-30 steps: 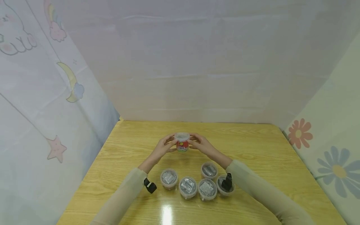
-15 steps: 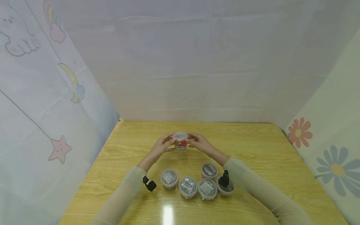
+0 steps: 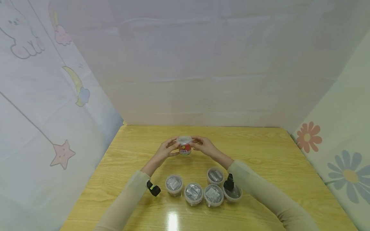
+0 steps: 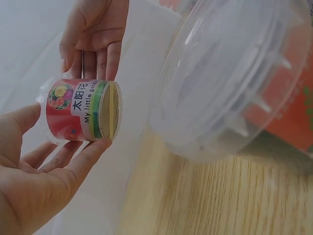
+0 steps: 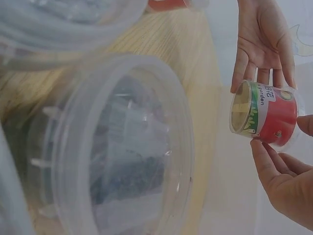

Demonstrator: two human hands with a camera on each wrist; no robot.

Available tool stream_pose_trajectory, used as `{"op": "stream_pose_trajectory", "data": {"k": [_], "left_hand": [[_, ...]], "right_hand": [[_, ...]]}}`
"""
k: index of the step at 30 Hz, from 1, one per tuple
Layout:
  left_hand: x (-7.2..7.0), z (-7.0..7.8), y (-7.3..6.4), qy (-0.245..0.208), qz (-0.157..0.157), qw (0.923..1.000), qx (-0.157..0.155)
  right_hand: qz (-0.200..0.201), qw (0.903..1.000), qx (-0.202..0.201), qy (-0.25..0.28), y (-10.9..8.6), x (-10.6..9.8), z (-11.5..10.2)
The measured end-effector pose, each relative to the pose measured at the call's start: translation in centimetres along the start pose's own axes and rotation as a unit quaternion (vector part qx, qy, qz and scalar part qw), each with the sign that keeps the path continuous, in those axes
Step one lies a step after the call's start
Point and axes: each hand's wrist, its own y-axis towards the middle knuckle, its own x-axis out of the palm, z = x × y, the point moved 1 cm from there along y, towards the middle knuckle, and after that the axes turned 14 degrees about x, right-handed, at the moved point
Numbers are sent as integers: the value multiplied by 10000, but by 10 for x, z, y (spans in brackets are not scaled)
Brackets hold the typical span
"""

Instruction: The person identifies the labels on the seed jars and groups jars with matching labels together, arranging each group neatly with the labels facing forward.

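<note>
A small clear plastic tub (image 3: 185, 148) with a red, white and green flower label is held upright above the table's far half. My left hand (image 3: 163, 151) grips it from the left, and my right hand (image 3: 206, 148) grips it from the right. In the left wrist view, "My little garden" reads along the label of the tub (image 4: 80, 110), with the left hand's fingers and thumb round it. From the right wrist view, the tub's flat bottom shows, and my right hand (image 5: 291, 188) holds its side and lid end.
Several similar lidded tubs with silvery packets inside stand nearer on the wooden table (image 3: 130, 205). One tub (image 3: 174, 184) sits at the left, another tub (image 3: 193, 193) beside it, and a cluster at the right includes a tub (image 3: 214, 195). Cloth walls (image 3: 196, 64) surround the table.
Both hands have shifted slightly left with the tub still held between them. The tubs on the table stay where they were.
</note>
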Motion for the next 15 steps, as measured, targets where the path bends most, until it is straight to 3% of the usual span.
{"op": "stream_pose_trajectory", "data": {"k": [4, 10, 15], "left_hand": [[0, 2, 0, -26, 58, 10000, -21], [-2, 0, 2, 16, 116, 9999, -23], [-10, -16, 7, 172, 309, 9993, 87]], "right_hand": [[197, 9994, -265, -32, 0, 0, -1], [394, 9992, 46, 35, 4, 2, -1], [348, 9992, 199, 14, -1, 3, -12]]}}
